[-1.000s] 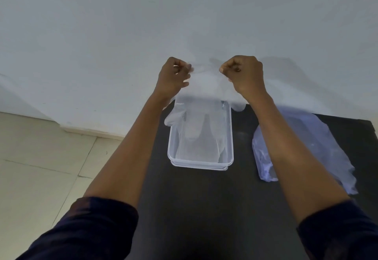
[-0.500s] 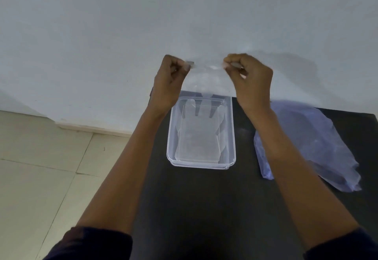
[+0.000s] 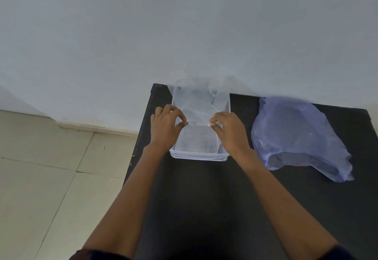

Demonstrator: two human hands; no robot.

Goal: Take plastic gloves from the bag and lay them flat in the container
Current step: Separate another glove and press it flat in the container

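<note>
A clear rectangular plastic container (image 3: 199,156) stands on the black table, its far end against the wall. A see-through plastic glove (image 3: 201,106) is stretched over it, its fingers pointing toward the wall. My left hand (image 3: 166,129) pinches the glove's near left corner above the container's left side. My right hand (image 3: 230,130) pinches the near right corner above the right side. The pale purple plastic bag (image 3: 296,136) lies crumpled to the right of the container, its mouth toward me.
The black table (image 3: 204,198) ends at a left edge just beside the container, with beige floor tiles (image 3: 51,177) below. A white wall (image 3: 184,34) rises directly behind the container and the bag.
Both hands have come down from in front of the wall to the container, bringing the glove with them. The glove has gone from hanging upright to spread over the container.
</note>
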